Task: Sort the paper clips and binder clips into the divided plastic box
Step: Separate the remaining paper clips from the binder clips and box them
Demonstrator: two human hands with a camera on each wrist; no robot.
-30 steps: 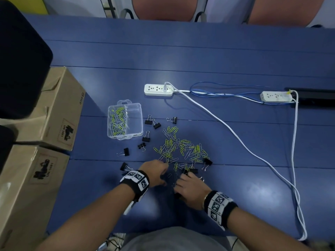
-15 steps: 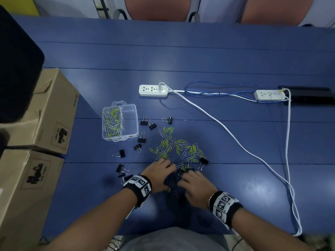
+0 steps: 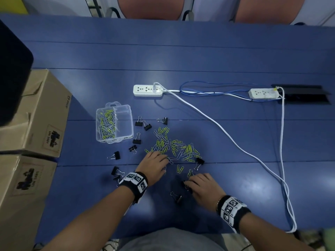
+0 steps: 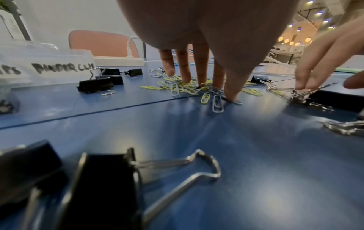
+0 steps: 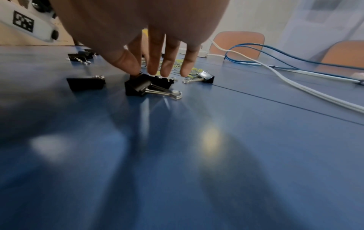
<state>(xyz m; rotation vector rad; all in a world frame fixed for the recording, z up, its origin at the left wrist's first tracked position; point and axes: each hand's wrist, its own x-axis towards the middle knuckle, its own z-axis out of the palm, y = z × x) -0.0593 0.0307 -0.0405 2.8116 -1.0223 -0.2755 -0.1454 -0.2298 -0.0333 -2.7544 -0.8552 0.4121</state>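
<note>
A clear divided box [image 3: 126, 113] stands left of centre; its left compartment holds paper clips [image 3: 107, 124], and the right one looks bare. A loose pile of green and silver paper clips [image 3: 172, 145] lies on the blue table. Black binder clips [image 3: 137, 141] are scattered around it. My left hand [image 3: 163, 160] is spread at the pile's near left edge, with straight fingers [image 4: 185, 74] pressing on clips. My right hand [image 3: 190, 183] is nearer me, and its fingertips [image 5: 165, 73] touch a cluster of binder clips [image 5: 147, 87]. Its thumb stays apart from the fingers, not pinching.
Two white power strips [image 3: 147, 90] [image 3: 263, 93] sit farther back, with white and blue cables [image 3: 217, 134] trailing down the right side. Two cardboard boxes [image 3: 36, 115] line the left edge. One binder clip [image 3: 176, 196] lies between my wrists, and others [image 4: 102, 183] lie under the left wrist.
My hands have parted. The right hand drew back toward me and right with binder clips under its fingers. The left hand shifted up onto the pile's edge.
</note>
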